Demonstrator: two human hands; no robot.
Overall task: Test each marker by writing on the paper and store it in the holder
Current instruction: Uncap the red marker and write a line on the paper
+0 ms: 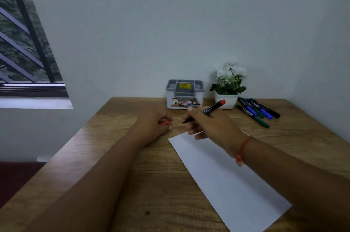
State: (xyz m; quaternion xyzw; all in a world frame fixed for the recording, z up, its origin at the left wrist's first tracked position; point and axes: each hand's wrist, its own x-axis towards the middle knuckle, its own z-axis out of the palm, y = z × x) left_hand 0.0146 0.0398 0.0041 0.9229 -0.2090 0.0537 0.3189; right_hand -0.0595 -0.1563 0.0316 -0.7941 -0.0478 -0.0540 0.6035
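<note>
My right hand [212, 123] grips a black marker with a red end [214, 107], uncapped, its tip pointing left just above the table beyond the far corner of the white paper [227, 178]. My left hand [153, 123] is closed around the red cap [165, 123], resting on the wood left of the paper. The grey and white holder [185, 93] stands at the back by the wall, its compartments showing no markers. Several more markers [257, 111], blue, green and black, lie in a row at the back right.
A white pot of white flowers [228, 87] stands between the holder and the loose markers. The wooden table [113, 156] meets the wall at the back; its left edge drops off beside a barred window [24, 42].
</note>
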